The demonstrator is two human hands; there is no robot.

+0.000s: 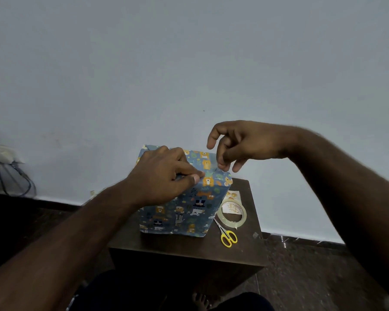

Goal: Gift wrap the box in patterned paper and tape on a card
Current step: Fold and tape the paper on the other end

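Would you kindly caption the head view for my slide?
Both hands, left and right, work at the top of the wrapped box; tape and scissors nearby.
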